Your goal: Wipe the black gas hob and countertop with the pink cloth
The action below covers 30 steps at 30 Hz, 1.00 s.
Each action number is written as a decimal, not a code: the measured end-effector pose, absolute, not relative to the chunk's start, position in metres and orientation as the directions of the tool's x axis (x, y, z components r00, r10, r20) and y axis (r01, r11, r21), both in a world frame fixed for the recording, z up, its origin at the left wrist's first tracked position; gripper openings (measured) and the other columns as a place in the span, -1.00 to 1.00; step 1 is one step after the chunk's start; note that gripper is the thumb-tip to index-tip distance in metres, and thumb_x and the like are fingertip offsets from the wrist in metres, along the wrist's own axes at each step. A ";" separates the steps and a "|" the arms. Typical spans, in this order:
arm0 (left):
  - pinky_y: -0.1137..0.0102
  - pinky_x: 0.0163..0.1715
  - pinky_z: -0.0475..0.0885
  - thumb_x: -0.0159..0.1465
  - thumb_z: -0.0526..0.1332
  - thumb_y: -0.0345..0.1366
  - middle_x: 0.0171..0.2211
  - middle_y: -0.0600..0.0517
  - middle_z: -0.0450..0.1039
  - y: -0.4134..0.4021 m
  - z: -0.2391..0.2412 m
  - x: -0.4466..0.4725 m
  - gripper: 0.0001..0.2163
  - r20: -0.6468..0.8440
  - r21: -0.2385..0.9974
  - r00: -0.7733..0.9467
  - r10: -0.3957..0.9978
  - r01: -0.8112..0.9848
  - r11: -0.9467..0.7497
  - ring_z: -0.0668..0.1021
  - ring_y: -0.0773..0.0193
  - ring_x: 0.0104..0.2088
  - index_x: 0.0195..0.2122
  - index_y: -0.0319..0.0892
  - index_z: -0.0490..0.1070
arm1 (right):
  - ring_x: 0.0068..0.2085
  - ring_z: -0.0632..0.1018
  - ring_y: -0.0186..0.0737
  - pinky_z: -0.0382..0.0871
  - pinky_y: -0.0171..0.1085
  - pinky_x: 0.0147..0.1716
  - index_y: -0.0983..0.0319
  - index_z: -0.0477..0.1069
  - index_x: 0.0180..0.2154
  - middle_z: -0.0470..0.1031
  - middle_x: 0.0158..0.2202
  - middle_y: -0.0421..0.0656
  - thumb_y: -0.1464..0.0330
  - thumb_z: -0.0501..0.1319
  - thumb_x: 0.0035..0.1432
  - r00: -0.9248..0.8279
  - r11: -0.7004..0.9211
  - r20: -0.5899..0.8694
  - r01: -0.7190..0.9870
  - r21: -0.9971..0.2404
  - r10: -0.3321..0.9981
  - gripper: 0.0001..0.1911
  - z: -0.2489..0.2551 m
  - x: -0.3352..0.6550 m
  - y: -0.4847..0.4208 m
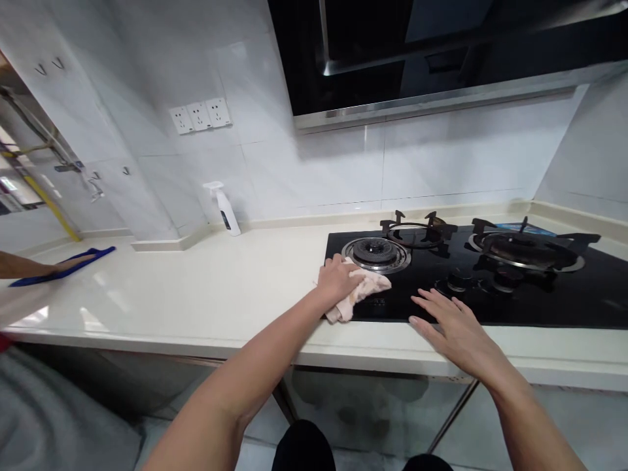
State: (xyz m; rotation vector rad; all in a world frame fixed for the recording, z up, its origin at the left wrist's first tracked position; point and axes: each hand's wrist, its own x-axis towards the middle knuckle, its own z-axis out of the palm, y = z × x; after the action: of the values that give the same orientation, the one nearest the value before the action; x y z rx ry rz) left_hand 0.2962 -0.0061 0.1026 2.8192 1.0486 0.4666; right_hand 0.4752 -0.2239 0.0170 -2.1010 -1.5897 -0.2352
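Observation:
My left hand presses a pale pink cloth onto the left front corner of a black glass gas stove. Just behind that hand is the stove's left burner, its pan support lifted off. The loose pan support rests on the glass to the right of this burner. My right hand is at the stove's front edge, fingers spread, with nothing in it. Two control knobs lie beyond its fingertips. The right burner has its support in place.
A white spray bottle stands against the tiled wall. At far left, another person's hand is on a blue cloth on the white counter. A black range hood overhangs the stove. Wall sockets sit above the bottle.

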 end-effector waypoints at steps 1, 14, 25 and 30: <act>0.08 0.15 0.36 0.41 0.13 0.04 0.15 -0.06 0.34 0.003 0.104 0.299 -0.65 0.262 0.181 0.697 0.667 0.644 -0.744 0.39 -0.07 0.14 0.07 0.14 0.59 | 0.43 0.24 0.09 0.06 0.23 0.39 0.14 0.42 0.24 0.32 0.38 -0.05 -0.09 -0.01 0.37 0.310 -0.201 0.422 0.938 -0.284 0.852 -0.35 0.018 0.475 -0.224; -0.14 0.16 0.29 0.44 -0.01 0.09 0.33 -0.16 0.25 0.052 0.109 0.315 -0.50 0.149 0.103 0.613 0.776 0.770 -0.629 0.26 -0.24 0.32 0.34 0.13 0.28 | 0.41 0.26 0.05 0.05 0.19 0.38 0.18 0.44 0.21 0.36 0.35 -0.02 -0.03 0.02 0.39 0.331 -0.198 0.429 0.924 -0.326 0.841 -0.40 0.028 0.467 -0.222; -0.23 0.34 0.05 0.39 -0.01 0.24 0.50 0.08 0.03 -0.043 0.098 0.292 -0.43 0.046 0.024 0.890 0.453 0.452 -0.891 0.00 -0.24 0.48 0.40 0.34 0.18 | 0.30 0.40 -0.03 0.20 0.10 0.35 0.12 0.38 0.16 0.42 0.27 -0.01 -0.01 -0.12 0.43 0.497 -0.032 0.518 0.743 -0.668 0.696 -0.45 0.025 0.476 -0.224; -0.36 0.28 0.05 0.38 -0.10 0.30 0.52 0.07 -0.04 -0.063 0.097 0.305 -0.40 0.006 0.120 0.971 0.238 0.235 -0.965 -0.03 -0.30 0.48 0.41 0.36 0.14 | 0.30 0.38 0.04 0.20 0.13 0.35 0.13 0.38 0.14 0.44 0.22 0.02 -0.06 -0.08 0.39 0.500 -0.055 0.535 0.763 -0.644 0.681 -0.44 0.023 0.478 -0.224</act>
State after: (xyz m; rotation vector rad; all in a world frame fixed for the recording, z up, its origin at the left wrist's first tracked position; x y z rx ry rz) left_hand 0.3050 -0.0631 0.0971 3.0013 0.3611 0.0314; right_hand 0.4783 -0.2235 0.0233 -1.7735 -1.2185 -0.1059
